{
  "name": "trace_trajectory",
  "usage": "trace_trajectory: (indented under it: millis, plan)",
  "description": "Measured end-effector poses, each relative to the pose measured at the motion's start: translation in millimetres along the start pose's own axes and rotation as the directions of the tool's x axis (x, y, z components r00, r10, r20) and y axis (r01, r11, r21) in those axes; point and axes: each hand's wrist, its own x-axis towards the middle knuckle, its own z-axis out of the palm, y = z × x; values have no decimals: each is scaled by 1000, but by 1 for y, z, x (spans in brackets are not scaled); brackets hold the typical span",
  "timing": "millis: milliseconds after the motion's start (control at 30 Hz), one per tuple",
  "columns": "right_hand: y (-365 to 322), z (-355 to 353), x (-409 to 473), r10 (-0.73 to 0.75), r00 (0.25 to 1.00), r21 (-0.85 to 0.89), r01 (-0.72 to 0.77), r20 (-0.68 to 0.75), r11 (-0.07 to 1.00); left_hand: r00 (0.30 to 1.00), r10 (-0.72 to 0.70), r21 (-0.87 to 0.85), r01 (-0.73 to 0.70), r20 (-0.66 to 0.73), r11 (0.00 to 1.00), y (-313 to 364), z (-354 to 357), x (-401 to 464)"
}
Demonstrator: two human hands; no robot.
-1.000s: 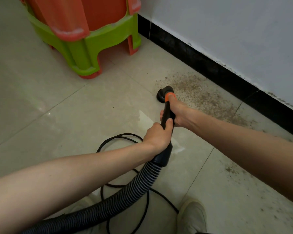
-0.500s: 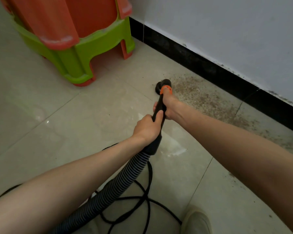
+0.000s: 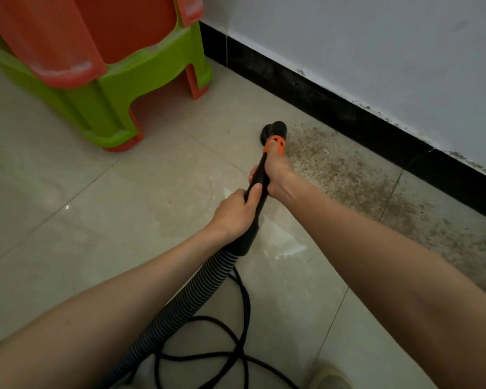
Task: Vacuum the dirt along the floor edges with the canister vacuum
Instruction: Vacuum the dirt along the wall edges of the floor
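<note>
Far left, stacked plastic stools, orange nested in green, feet planted on the pale tiled floor, back corner close to the black skirting. Between stools and hands, a broad run of bare tile crossed by grout lines, shiny, with a pale wet-looking patch just below the hands. Lower centre, ribbed grey vacuum hose climbing from the bottom edge up to the black wand, and a black power cord looping loose on the floor beneath it. Left hand wrapped round the wand just above the hose cuff, fingers curled tight, thumb laid along the tube. Right hand clamped higher on the same wand, just under the orange collar. Black round nozzle down at floor level, sitting at the left margin of the dirt patch; hard to say from up here whether touching the tile or just off it. Rightward, brown speckled grit spread in a band along the foot of the skirting, thinning toward the right edge. Above, white wall, scuffed and spotted along its lower line. Bottom right, toe of a pale shoe on the tile.
</note>
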Motion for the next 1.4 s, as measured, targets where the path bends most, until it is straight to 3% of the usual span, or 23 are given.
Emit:
trace_trajectory:
  millis: [133,400,533,700,933,1100,1400]
  plan:
    - [1,-2,8,-22,999,-28,21,-33,999,1000,15,-21,-15,-11,1000,-5,8,7]
    - [1,27,10,-9,984,-131,32,176,991,982,-55,-143,28,-182,989,-23,7,12]
    - [2,36,12,6,974,-166,33,228,986,977,-69,-165,35,-201,986,-28,5,13]
    - [-4,26,24,-44,995,-110,53,85,992,997,-5,-43,2,-78,999,-17,0,30]
    - [-27,-6,49,-106,986,-24,104,-130,994,997,70,99,-67,-26,993,14,18,53]
    - [-33,-16,58,-110,991,-88,104,-72,991,993,106,48,-104,-52,993,14,28,57]
    - [-55,7,82,-195,981,-215,189,-10,958,991,42,-93,-54,-130,994,21,32,91]
